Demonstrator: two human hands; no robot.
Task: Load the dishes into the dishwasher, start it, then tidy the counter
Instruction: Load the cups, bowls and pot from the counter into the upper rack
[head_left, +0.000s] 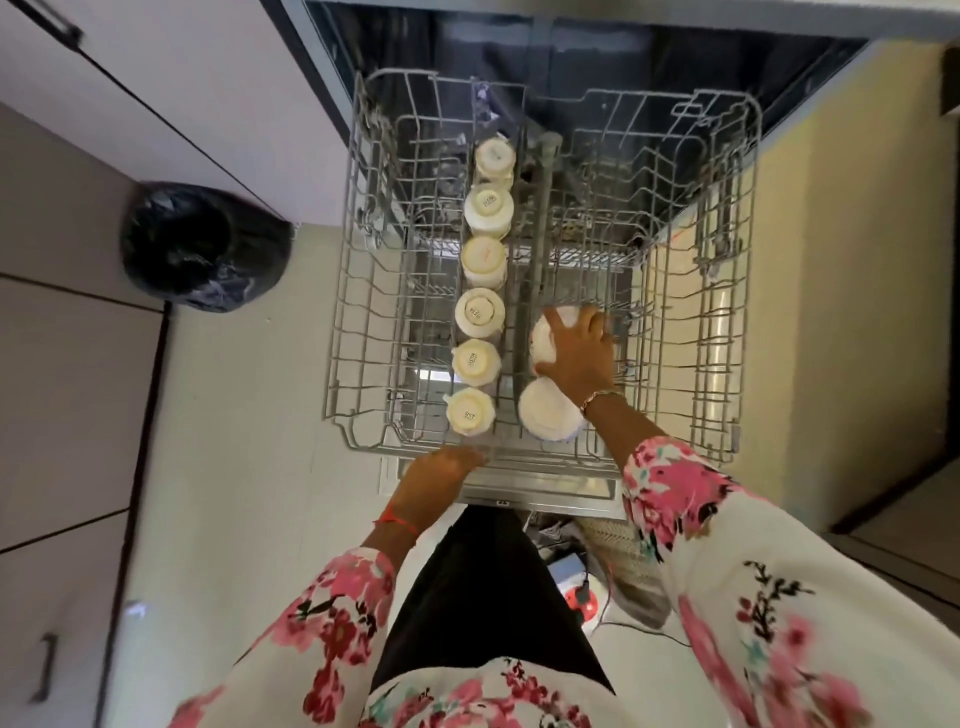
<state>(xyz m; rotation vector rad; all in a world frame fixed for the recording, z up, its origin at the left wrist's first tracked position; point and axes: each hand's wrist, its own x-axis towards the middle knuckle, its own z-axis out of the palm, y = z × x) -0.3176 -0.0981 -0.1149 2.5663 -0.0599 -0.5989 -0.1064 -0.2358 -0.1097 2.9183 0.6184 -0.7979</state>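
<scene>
Dishwasher open, wire rack (358, 291) pulled fully out over the floor (234, 415), seen from straight above.

Left of the rack's centre divider: six pale cups (480, 312), all upside down, in one straight row from the rack's front edge toward its back edge. Small printed labels on the bases, too small to read. Neighbouring cups sit just beside or touching each other.

Right of the divider, near the front edge: two pale bowls, both upside down. The near bowl (545, 410) sits at the front edge, free of any hand. The far bowl (544, 340) is just behind it, close to touching.

Right hand (582, 348) lies over the far bowl from above. Fingers (592, 319) spread wide across its base and bent down over the rim, thumb on the near side: the hand grips the bowl. Bracelet (597, 397) on that wrist.

Left hand (436, 475) is at the rack's front edge, left of the middle, fingertips at the front rail. Fingers held together; cannot tell whether they curl round the wire or only touch it. Red thread (397, 522) on that wrist.

The right half of the rack beyond the bowls shows only bare wire tines.

Both arms are in white sleeves (727, 545) with pink flowers.

On the floor left of the rack: a round bin (202, 247) lined with a black bag, against the pale cabinets (62, 415).
</scene>
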